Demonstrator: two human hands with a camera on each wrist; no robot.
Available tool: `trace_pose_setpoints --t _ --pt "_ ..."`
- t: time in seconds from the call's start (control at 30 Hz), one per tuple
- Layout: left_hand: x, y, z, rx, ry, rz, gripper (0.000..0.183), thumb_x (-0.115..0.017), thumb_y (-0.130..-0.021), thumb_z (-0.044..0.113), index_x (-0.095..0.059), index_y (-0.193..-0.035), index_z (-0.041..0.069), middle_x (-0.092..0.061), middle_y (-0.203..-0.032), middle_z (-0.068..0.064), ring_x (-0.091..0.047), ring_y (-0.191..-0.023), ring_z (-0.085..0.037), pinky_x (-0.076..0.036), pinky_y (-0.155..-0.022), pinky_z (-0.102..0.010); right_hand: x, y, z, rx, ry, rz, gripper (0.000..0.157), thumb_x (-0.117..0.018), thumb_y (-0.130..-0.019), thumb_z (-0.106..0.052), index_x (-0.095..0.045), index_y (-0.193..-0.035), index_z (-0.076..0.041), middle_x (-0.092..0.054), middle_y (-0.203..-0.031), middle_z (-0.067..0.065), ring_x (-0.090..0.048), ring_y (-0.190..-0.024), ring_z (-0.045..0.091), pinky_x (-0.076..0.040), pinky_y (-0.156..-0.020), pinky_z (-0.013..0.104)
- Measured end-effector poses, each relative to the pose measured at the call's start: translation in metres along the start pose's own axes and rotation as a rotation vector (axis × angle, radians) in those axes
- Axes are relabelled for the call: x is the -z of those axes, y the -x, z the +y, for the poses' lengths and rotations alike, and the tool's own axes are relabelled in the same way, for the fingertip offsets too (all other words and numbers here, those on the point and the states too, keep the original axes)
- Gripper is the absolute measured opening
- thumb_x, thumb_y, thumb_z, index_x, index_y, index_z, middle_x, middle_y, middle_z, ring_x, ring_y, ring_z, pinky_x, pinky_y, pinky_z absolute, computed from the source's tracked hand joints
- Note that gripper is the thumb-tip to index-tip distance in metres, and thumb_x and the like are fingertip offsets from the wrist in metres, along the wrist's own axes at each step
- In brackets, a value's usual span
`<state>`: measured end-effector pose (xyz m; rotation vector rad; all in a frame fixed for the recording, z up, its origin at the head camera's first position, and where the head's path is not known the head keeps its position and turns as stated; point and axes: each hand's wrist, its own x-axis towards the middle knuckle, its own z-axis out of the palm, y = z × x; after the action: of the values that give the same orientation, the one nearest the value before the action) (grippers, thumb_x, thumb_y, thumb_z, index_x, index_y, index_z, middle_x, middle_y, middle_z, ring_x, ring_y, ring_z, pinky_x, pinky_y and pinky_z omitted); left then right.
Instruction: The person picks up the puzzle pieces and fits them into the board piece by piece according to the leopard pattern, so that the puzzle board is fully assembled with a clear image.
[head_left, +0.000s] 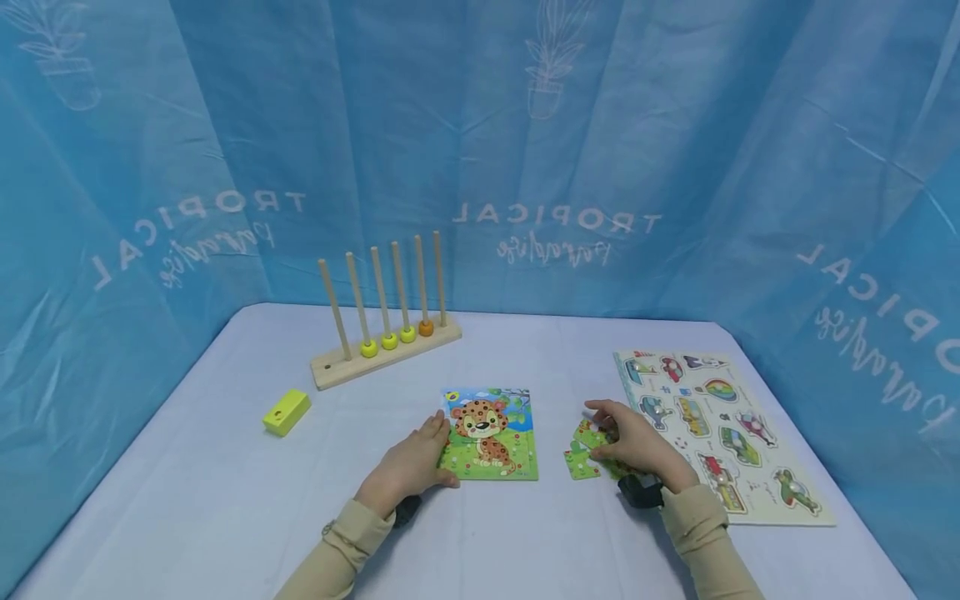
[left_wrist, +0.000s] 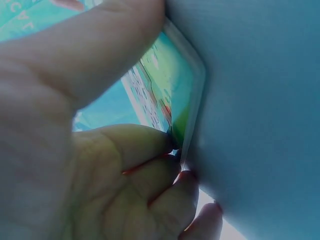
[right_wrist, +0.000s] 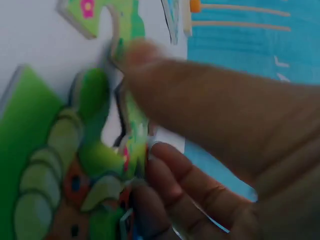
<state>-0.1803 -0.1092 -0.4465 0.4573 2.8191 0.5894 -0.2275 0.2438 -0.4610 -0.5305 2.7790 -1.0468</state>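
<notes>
A square leopard picture board (head_left: 491, 437) lies on the table in front of the person. The left hand (head_left: 408, 467) touches its left side, with thumb and fingers spread along the edge. In the left wrist view, the fingertips (left_wrist: 165, 142) meet the board's pale rim (left_wrist: 195, 80). Over a small group of green puzzle pieces (head_left: 582, 463) reaches the right hand (head_left: 637, 442), index finger and thumb apart. The right wrist view shows a blurred thumb (right_wrist: 150, 62) above one green piece (right_wrist: 132, 32); the other fingers bend beside the pieces. A larger piece with a caterpillar-like pattern (right_wrist: 37, 180) lies nearer.
A wooden rack with upright pegs (head_left: 386, 354) and several beads stands at the back left. Left of centre lies a yellow block (head_left: 287, 412). A large board of picture pieces (head_left: 705, 433) is right of the right hand. Blue curtains (head_left: 480, 150) surround the table.
</notes>
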Motion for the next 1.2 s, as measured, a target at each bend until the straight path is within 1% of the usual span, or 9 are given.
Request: trace_pose_setpoints --t 0.13,0.3,0.5,0.6,0.7,0.83,0.97,1.1,1.2 --pt "0.000 -0.001 -0.001 -0.004 -0.005 -0.003 0.092 -0.079 -0.078 0.033 -0.034 -0.145 -0.010 -0.026 -0.156 -0.027 -0.028 -0.145 -0.040 -0.033 -0.117 -0.051 -0.001 -0.005 -0.003 -0.020 0.021 -0.022 0.062 -0.078 -0.077 -0.001 -0.054 -0.134 -0.002 -0.062 -0.117 0.017 -0.058 -0.101 0.028 -0.053 -0.080 0.039" --pt "0.001 0.000 -0.002 0.002 -0.010 0.001 0.091 -0.079 -0.078 0.033 -0.034 -0.145 -0.010 -0.026 -0.156 -0.027 -0.029 -0.145 -0.040 -0.033 -0.117 -0.051 -0.008 -0.024 -0.008 -0.102 0.005 0.003 0.052 -0.076 -0.079 -0.002 -0.060 -0.128 -0.005 -0.065 -0.109 0.016 -0.058 -0.091 0.024 -0.051 -0.074 0.036" --pt "0.000 0.001 0.000 0.001 -0.003 0.000 0.091 -0.079 -0.078 0.033 -0.034 -0.145 -0.010 -0.026 -0.156 -0.027 -0.028 -0.145 -0.040 -0.033 -0.117 -0.051 -0.022 -0.050 -0.011 -0.173 0.005 0.124 0.057 -0.075 -0.083 -0.009 -0.054 -0.135 -0.009 -0.064 -0.108 0.015 -0.059 -0.092 0.025 -0.051 -0.078 0.040" --pt "0.000 0.001 0.001 -0.004 0.001 0.000 0.091 -0.079 -0.078 0.033 -0.035 -0.145 -0.010 -0.026 -0.156 -0.027 -0.028 -0.145 -0.040 -0.033 -0.117 -0.051 -0.028 -0.055 -0.014 -0.150 0.038 0.190 0.058 -0.075 -0.083 -0.009 -0.051 -0.137 -0.008 -0.065 -0.110 0.018 -0.063 -0.097 0.032 -0.053 -0.083 0.047" --pt "-0.001 0.002 0.001 0.000 0.000 0.003 0.091 -0.079 -0.078 0.033 -0.035 -0.145 -0.010 -0.026 -0.156 -0.026 -0.028 -0.145 -0.040 -0.033 -0.117 -0.051 -0.030 -0.055 -0.017 -0.129 0.034 0.218 0.050 -0.071 -0.086 -0.008 -0.053 -0.133 -0.010 -0.067 -0.104 0.017 -0.064 -0.090 0.029 -0.054 -0.075 0.042" --pt "-0.001 0.002 0.001 0.008 0.001 -0.003 0.091 -0.079 -0.078 0.033 -0.034 -0.145 -0.009 -0.025 -0.157 -0.026 -0.028 -0.145 -0.040 -0.032 -0.117 -0.051 -0.028 -0.052 -0.022 -0.138 -0.074 0.196 0.047 -0.061 -0.094 -0.007 -0.048 -0.138 -0.015 -0.066 -0.102 0.017 -0.062 -0.070 0.018 -0.048 -0.056 0.030" --pt "-0.001 0.001 0.001 0.007 -0.007 -0.004 0.092 -0.078 -0.078 0.034 -0.034 -0.146 -0.009 -0.025 -0.157 -0.026 -0.029 -0.144 -0.040 -0.033 -0.117 -0.051 -0.025 -0.051 -0.029 -0.141 -0.170 0.172 0.053 -0.056 -0.096 -0.006 -0.036 -0.145 -0.013 -0.061 -0.110 0.021 -0.062 -0.061 0.016 -0.048 -0.049 0.028" --pt "-0.001 -0.001 0.001 0.001 -0.020 0.002 0.092 -0.078 -0.077 0.035 -0.035 -0.145 -0.009 -0.026 -0.157 -0.026 -0.029 -0.144 -0.040 -0.033 -0.117 -0.051 -0.023 -0.051 -0.037 -0.095 -0.183 0.137 0.036 -0.064 -0.092 -0.009 -0.054 -0.126 -0.005 -0.063 -0.105 0.017 -0.060 -0.070 0.015 -0.048 -0.054 0.027" --pt "-0.001 -0.001 0.001 0.002 -0.023 -0.001 0.092 -0.078 -0.078 0.036 -0.035 -0.145 -0.009 -0.026 -0.157 -0.026 -0.029 -0.145 -0.039 -0.033 -0.117 -0.051 -0.023 -0.050 -0.044 -0.025 -0.213 0.048 0.022 -0.066 -0.091 -0.013 -0.064 -0.112 -0.005 -0.066 -0.101 0.012 -0.057 -0.077 0.018 -0.047 -0.062 0.027"
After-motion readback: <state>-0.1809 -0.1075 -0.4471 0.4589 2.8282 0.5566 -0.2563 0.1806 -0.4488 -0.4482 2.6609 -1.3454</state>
